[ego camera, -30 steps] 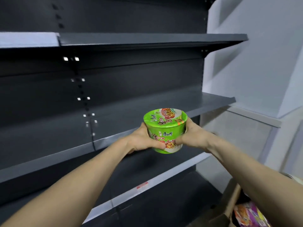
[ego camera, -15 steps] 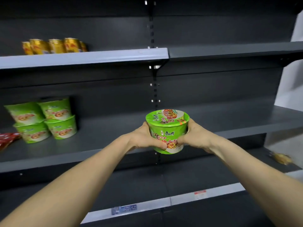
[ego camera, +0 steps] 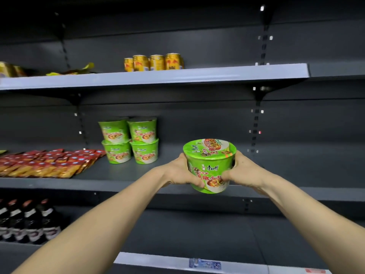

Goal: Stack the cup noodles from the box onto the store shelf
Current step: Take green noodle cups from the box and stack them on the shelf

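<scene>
I hold one green cup noodle [ego camera: 209, 163] upright in front of the middle shelf [ego camera: 138, 171], at about the height of its front edge. My left hand [ego camera: 182, 172] grips its left side and my right hand [ego camera: 242, 171] grips its right side. Further left on that shelf stand several green cup noodles [ego camera: 129, 140], stacked two high in two columns side by side. A stretch of bare shelf lies between that stack and the cup in my hands. The box is out of view.
Red snack packets [ego camera: 45, 163] lie in rows at the left of the middle shelf. Gold cans [ego camera: 154, 62] stand on the upper shelf [ego camera: 177, 76]. Dark bottles [ego camera: 27, 222] stand on the lower shelf at the far left. A price label [ego camera: 205, 264] sits on the bottom rail.
My view has swung left along the shelving, bringing the stacked cups, red packets and bottles into sight. The cup stays gripped in both hands, now nearer the stack.
</scene>
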Motion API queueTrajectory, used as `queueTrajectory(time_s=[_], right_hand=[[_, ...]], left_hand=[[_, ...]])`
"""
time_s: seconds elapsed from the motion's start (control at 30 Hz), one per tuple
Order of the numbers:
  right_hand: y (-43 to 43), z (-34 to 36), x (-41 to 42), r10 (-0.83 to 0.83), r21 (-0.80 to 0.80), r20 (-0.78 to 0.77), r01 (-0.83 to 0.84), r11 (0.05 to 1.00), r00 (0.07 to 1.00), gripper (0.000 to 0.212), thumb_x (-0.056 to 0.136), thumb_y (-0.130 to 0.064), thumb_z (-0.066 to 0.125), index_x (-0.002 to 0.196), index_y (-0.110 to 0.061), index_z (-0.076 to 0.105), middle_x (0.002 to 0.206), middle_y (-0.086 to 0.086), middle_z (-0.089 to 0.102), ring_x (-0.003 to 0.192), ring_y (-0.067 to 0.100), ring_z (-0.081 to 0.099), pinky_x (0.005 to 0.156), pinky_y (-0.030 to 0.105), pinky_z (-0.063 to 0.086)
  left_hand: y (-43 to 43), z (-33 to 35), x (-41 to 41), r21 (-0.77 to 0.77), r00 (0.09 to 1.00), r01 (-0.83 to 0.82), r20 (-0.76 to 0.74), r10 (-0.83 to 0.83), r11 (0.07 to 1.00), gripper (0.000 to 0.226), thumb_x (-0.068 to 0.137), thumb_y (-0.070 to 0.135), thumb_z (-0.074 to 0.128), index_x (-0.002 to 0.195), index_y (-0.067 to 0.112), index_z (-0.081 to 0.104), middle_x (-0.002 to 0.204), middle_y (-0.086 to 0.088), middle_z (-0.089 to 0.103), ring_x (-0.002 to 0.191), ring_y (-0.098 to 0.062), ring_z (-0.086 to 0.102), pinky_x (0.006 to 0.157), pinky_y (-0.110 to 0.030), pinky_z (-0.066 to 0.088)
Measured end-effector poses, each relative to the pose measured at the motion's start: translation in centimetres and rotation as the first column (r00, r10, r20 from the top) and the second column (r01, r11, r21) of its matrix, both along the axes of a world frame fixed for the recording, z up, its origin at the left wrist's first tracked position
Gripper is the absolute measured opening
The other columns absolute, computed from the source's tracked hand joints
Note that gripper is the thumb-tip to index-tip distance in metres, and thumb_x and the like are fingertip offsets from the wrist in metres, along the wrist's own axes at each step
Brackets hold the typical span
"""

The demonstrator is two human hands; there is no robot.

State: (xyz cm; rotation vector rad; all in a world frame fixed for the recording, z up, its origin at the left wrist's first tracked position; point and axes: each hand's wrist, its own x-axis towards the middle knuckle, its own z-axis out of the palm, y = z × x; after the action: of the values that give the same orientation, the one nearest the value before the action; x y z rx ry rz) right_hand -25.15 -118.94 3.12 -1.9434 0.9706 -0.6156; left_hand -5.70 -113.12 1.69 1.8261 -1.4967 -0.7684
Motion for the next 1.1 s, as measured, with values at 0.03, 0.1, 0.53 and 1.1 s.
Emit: queueTrajectory(time_s=[0.03, 0.1, 0.53, 1.1], right_hand=[[0.2, 0.2, 1.0, 0.015, -0.009, -0.002, -0.015, 1.000, 1.000, 0.072, 0.075, 0.006, 0.065, 0.135, -0.017, 0.032, 0.111, 0.000, 0.058, 0.106, 0.016, 0.057, 0.085, 0.029, 0.049], [0.1, 0.5, 2.9, 0.038, -0.017, -0.010, -0.038, 0.999, 0.999, 0.070, 0.075, 0.005, 0.065, 0.134, -0.016, 0.034, 0.109, -0.001, 0.058, 0.103, 0.015, 0.057, 0.082, 0.027, 0.047], [-5.1, 2.9, 13.7, 0.216, -0.090, -0.013, -0.217, 0.972, 0.976, 0.070, 0.075, 0.001, 0.067, 0.135, -0.012, 0.035, 0.099, -0.006, 0.057, 0.088, 0.003, 0.055, 0.065, 0.016, 0.045], [-5.8, 7.9, 27.5, 0.294, -0.240, -0.018, -0.289, 0.927, 0.956, 0.055, 0.071, -0.014, 0.074, 0.117, -0.013, 0.044, 0.107, 0.004, 0.060, 0.093, 0.016, 0.060, 0.073, 0.028, 0.051]], left_hand=[[0.3, 0.0, 0.9, -0.001, 1.000, -0.018, -0.001, 0.018, 1.000, 0.095, 0.062, 0.013, 0.089, 0.136, 0.015, 0.030, 0.121, 0.001, 0.059, 0.111, -0.014, 0.059, 0.099, -0.033, 0.050], [0.8, 0.2, 2.7, 0.000, 0.998, -0.057, -0.002, 0.057, 0.998, 0.094, 0.061, 0.016, 0.090, 0.134, 0.014, 0.031, 0.119, 0.002, 0.060, 0.109, -0.012, 0.059, 0.098, -0.032, 0.050], [-0.9, 2.6, 11.9, -0.020, 0.970, -0.244, -0.010, 0.244, 0.970, 0.102, 0.053, 0.021, 0.092, 0.136, 0.014, 0.033, 0.122, 0.001, 0.063, 0.113, -0.015, 0.060, 0.104, -0.035, 0.046], [1.5, 8.7, 24.8, -0.084, 0.949, -0.310, 0.024, 0.313, 0.947, 0.104, 0.048, 0.023, 0.093, 0.136, 0.015, 0.039, 0.121, 0.001, 0.066, 0.111, -0.014, 0.064, 0.099, -0.037, 0.051]])
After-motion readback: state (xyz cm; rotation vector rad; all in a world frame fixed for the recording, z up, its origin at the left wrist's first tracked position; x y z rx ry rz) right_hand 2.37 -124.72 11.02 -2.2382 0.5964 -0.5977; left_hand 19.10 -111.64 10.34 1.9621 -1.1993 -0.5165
